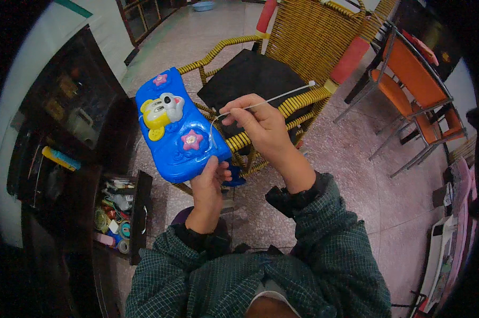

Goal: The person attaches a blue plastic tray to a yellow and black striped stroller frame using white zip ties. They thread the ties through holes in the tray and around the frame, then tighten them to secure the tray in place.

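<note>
A blue plastic toy panel (pixel 173 151) with a raised yellow-and-grey cartoon animal head (pixel 165 109) and pink stars (pixel 192 140) rests across the front of a yellow-and-black woven chair (pixel 308 34). My left hand (pixel 208 185) closes on the panel's near right corner, thumb on top; some fingertips are hidden. Above the panel's right edge, my right hand (pixel 258 124) pinches a thin white cable tie (pixel 290 93). The tie's head points up and right, past the hand. Its other end curves down toward the panel's edge, where its tip is hard to make out.
At lower left, an open drawer (pixel 144 212) holds tape rolls and small odds and ends, beside a dark cabinet (pixel 54 106). Orange chairs (pixel 393 87) stand at right. A blue basin (pixel 203 6) lies on the far floor. The woven chair has a black seat (pixel 250 77).
</note>
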`<state>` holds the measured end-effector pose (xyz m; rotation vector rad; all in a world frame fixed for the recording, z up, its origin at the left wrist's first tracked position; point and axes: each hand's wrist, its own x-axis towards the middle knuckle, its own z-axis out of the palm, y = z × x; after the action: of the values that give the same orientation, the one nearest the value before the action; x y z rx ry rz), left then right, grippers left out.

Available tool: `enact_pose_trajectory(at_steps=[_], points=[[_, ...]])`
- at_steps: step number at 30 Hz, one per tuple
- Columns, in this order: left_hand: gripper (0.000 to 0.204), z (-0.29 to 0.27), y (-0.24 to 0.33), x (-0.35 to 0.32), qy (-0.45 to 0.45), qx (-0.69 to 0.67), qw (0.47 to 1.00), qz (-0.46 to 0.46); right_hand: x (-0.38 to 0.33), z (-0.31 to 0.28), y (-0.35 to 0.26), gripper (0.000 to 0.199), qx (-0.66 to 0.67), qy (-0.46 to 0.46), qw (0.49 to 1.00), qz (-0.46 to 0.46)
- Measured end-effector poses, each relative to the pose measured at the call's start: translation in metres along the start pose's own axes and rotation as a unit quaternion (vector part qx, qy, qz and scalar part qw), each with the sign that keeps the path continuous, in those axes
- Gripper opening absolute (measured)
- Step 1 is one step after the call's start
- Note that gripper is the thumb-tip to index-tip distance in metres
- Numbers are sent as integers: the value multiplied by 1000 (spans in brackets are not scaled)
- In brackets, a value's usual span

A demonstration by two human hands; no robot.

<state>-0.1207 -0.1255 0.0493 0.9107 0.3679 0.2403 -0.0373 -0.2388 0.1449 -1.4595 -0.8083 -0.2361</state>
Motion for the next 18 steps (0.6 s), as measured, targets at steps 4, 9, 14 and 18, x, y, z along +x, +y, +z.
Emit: enact_pose_trajectory(at_steps=[4,9,14,18], points=[[22,0,2,0,-9,-4,1000,2,0,-3,-4,12,-15,-3,1000,16],[21,2,6,0,-27,-20,999,4,3,-3,-8,12,-37,-4,999,6],[19,1,4,-3,-33,-32,999,3,8,0,-11,11,-50,-39,997,-53],[18,-2,3,-8,-39,-41,998,-3,7,5,-10,11,-86,-49,991,-90]])
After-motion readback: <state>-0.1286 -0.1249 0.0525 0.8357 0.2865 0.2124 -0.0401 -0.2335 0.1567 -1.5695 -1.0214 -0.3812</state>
